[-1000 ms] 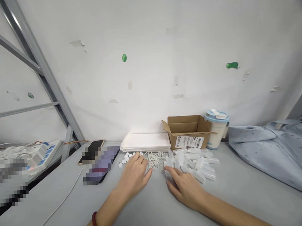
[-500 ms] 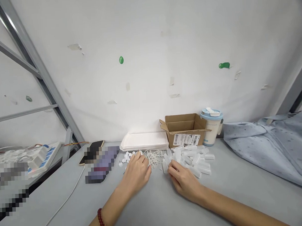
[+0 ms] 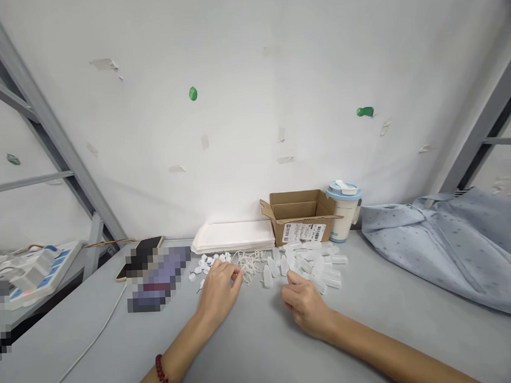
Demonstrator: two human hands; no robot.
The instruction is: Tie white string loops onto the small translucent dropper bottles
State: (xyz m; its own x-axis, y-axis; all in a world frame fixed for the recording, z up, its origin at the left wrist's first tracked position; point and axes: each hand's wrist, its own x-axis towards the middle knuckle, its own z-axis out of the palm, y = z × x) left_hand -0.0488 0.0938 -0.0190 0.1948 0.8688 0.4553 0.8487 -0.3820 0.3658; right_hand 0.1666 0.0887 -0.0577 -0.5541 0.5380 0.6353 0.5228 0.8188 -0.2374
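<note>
Left hand with bent fingers beside small white caps and white cords, right hand curled before translucent plastic tubes, either grip impossible to tell, cardboard box behind the tubes

Two hands, one box, one cup; piled tubes uncountable.

both hands hidden on the palm side, black phone partly blurred, blue cloth cut off at right
</note>
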